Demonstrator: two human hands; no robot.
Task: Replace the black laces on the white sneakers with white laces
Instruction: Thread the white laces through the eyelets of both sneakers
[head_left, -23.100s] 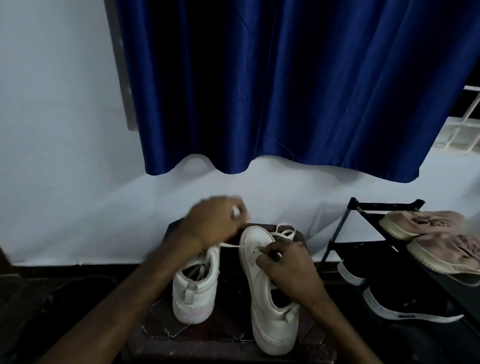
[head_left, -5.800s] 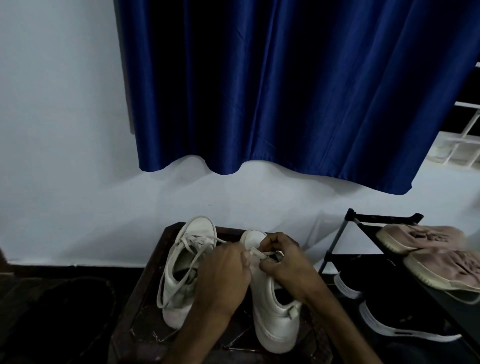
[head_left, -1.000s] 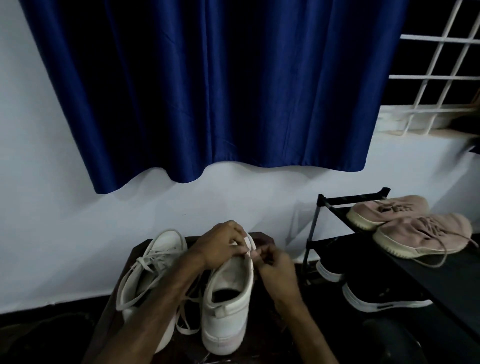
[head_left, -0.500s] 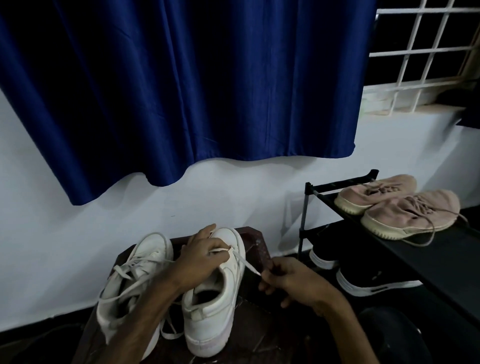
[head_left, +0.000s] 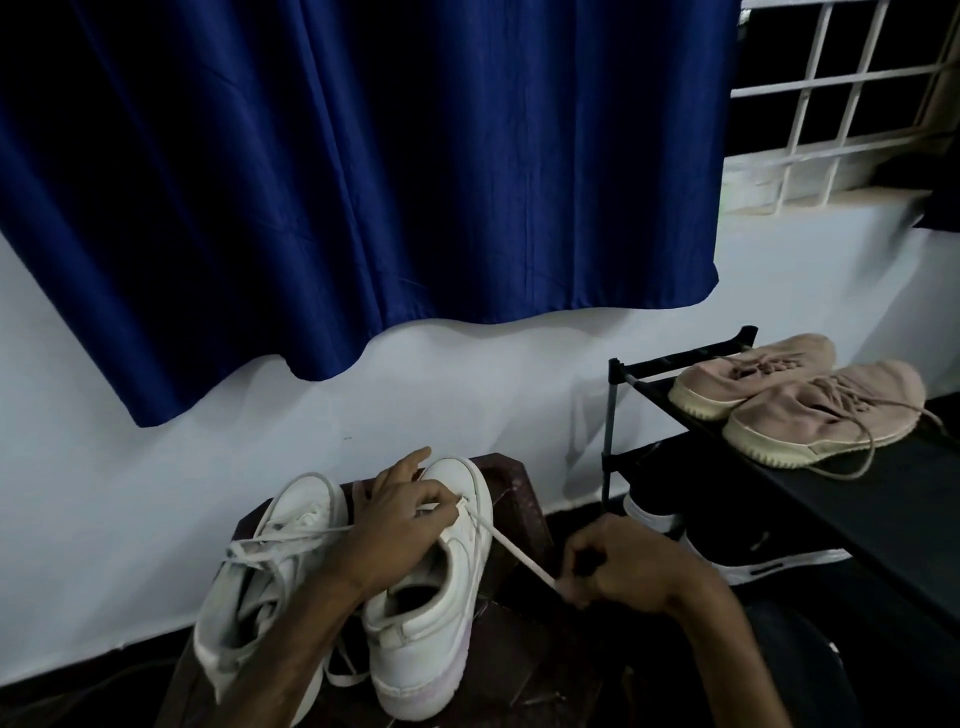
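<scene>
Pulling away from the sneaker (head_left: 441, 639), the right hand (head_left: 623, 566) is now further out to the side of it than half a second ago. The white lace (head_left: 511, 548) runs longer and straighter from the sneaker to that hand.

The right hand pinches the free end of the white lace. The left hand (head_left: 400, 525) lies on top of the sneaker near its toe end. Its finger and thumb pinch the white lace right where it leaves the sneaker. So the hands are apart, joined only by the tight lace. One second ago both hands were bunched close together at the toe end of the sneaker.

This likely means the lace has just gone through a hole near the toe and is being pulled snug. No black lace shows on the sneaker, so the old one seems to be out. The arm hides the other holes, so how many are done cannot be told.

The other sneaker (head_left: 270, 561) stands just beside the sneaker, its white laces loose. Both stand on the dark worktop (head_left: 514, 493).
</scene>
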